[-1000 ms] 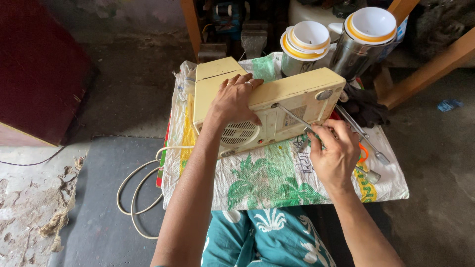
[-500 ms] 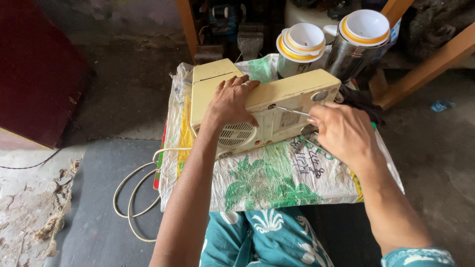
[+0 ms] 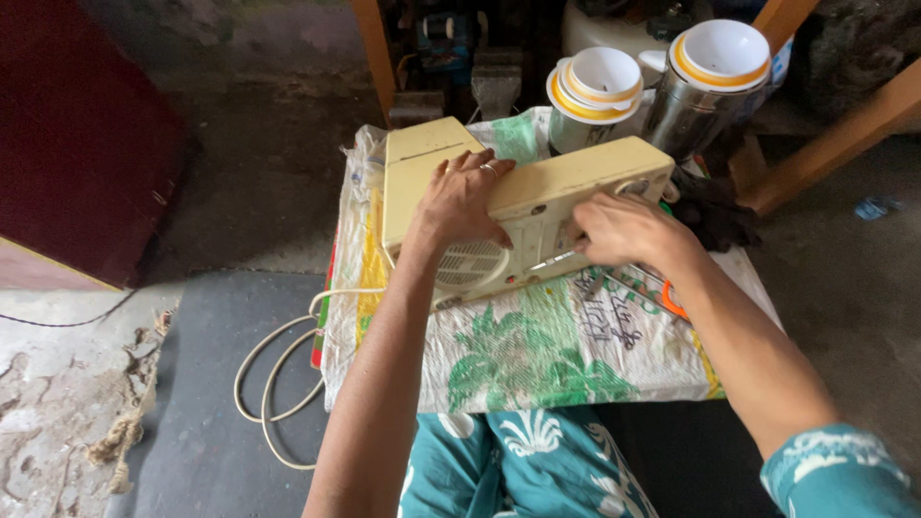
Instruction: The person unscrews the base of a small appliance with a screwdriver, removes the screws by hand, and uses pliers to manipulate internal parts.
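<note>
On the printed sack (image 3: 537, 355), my left hand (image 3: 460, 197) presses flat on the cream appliance (image 3: 537, 206); my right hand (image 3: 624, 230) grips a thin metal tool (image 3: 554, 260) against it.

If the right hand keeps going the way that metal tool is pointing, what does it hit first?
Most likely the cream appliance casing: the right hand aims its thin metal tool leftward at the panel beside the round grille. The tip looks almost touching, though depth is unclear.

Left hand (image 3: 460, 200) at 12 o'clock, palm down, fingers spread flat, forearm stretched from 6 o'clock. Right hand (image 3: 625, 230) at 2 o'clock, fingers curled closed, forearm angled in from 4 o'clock.
</note>
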